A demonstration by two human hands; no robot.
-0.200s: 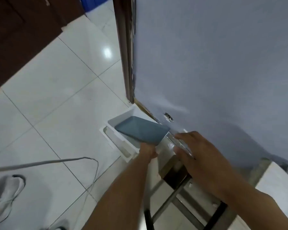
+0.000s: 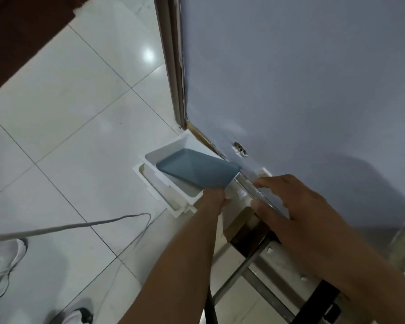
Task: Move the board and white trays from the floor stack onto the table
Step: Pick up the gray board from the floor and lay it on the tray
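Observation:
Against the wall, a stack of white trays sits on the floor: a deep white tray (image 2: 166, 153) on top of a flatter white tray (image 2: 143, 181). A blue-grey board (image 2: 197, 171) lies tilted over the deep tray. My left hand (image 2: 214, 202) grips its near corner. To the right, my right hand (image 2: 297, 206) pinches the edge of a clear, glassy piece (image 2: 248, 187) between thumb and fingers, just beside the board. What lies under my right hand is hidden.
A grey cable (image 2: 80, 226) runs across the white floor tiles on the left. Two white shoes (image 2: 2, 265) show at the lower left. A metal frame (image 2: 241, 267) stands below my arms, and the blue-grey wall (image 2: 290, 78) rises close behind the stack.
The view has shifted a little. Both hands keep the same hold and the board stays tilted over the tray.

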